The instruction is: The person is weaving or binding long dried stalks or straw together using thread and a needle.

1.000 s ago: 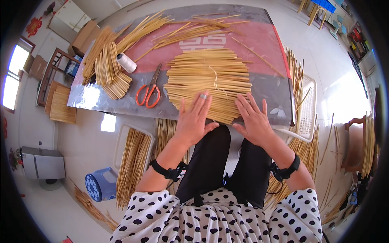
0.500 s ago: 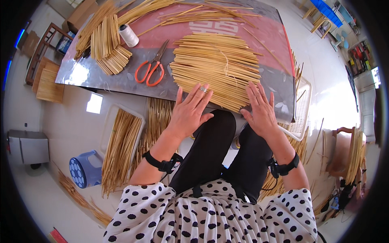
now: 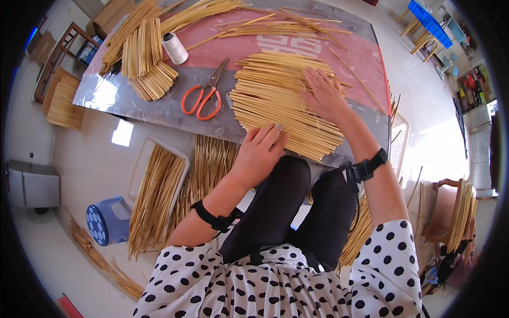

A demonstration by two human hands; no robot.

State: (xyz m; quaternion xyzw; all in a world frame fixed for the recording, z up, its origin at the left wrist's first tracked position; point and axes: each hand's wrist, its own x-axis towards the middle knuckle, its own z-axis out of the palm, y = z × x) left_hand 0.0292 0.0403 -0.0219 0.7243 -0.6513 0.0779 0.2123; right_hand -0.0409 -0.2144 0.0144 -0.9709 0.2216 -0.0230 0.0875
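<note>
A roughly round mat of straw stalks (image 3: 265, 103) lies near the table's front edge, with a thin pale thread across it. At its near left edge, my left hand (image 3: 259, 156) has its fingers bent and closed on the stalks; the fingertips are partly hidden. My right hand (image 3: 324, 95) lies open over the mat's upper right part, palm down, fingers stretched across the stalks. Left of the mat rest scissors (image 3: 205, 93) with orange handles, blades pointing away and parted slightly. Beyond them is a spool of white thread (image 3: 174, 49).
Bundled straw stalks (image 3: 142, 50) lie at the table's far left, and loose stalks (image 3: 275, 27) along its back. Below the table (image 3: 175, 114), a tray of stalks (image 3: 159, 185) stands beside a blue stool (image 3: 108, 220). A chair (image 3: 444, 212) holding stalks is at right.
My right hand has moved from the mat's near right edge up onto its far right part. My left hand's fingers have gone from stretched to bent. The view has shifted slightly.
</note>
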